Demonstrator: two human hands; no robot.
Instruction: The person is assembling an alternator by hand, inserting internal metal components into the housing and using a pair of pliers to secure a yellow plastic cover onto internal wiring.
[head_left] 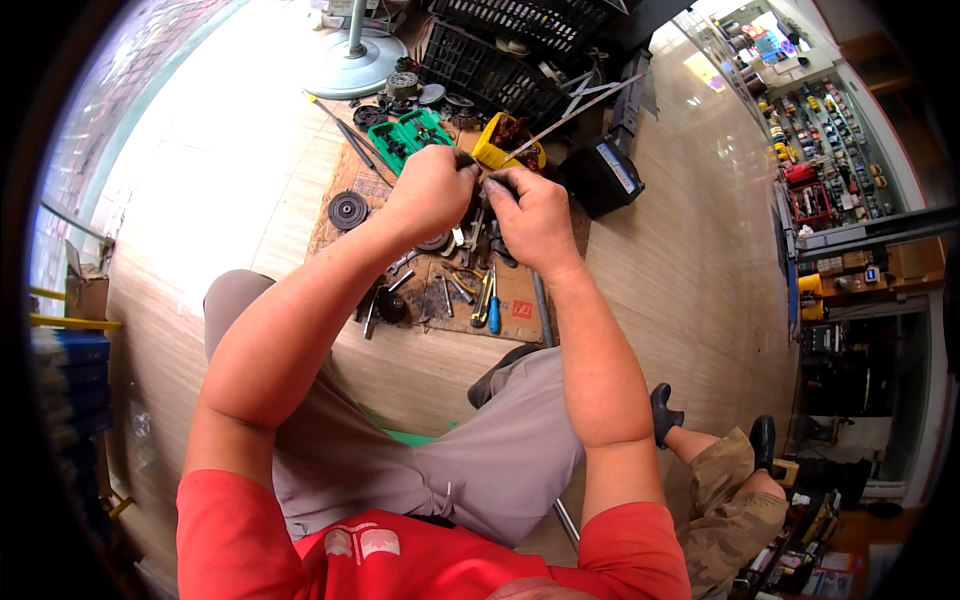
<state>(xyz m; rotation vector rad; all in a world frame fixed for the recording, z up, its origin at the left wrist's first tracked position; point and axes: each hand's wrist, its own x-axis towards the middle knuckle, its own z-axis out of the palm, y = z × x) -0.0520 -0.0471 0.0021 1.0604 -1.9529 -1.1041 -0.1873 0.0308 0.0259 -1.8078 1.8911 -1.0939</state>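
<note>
My left hand point(437, 192) and my right hand point(537, 222) are raised close together over a stained cardboard sheet point(425, 312). The fingers of both are pinched, fingertips nearly meeting. Whatever they grip there is dark and too small to make out. Below them on the cardboard lie a screwdriver with a blue handle point(494, 316), pliers with yellowish handles point(482, 300) and several metal sockets and loose parts. A dark ribbed pulley point(347, 210) rests at the cardboard's left edge. Beyond my hands are an open green tool case point(408, 140) and a yellow bin point(492, 152) with reddish-brown parts inside.
A black box point(600, 180) stands to the right of the cardboard. Behind are black plastic crates point(490, 78) and a round pale stand base point(350, 72). At the lower right, another person's leg in camouflage shorts point(735, 500) reaches in. Stocked shelves point(830, 150) line the right side.
</note>
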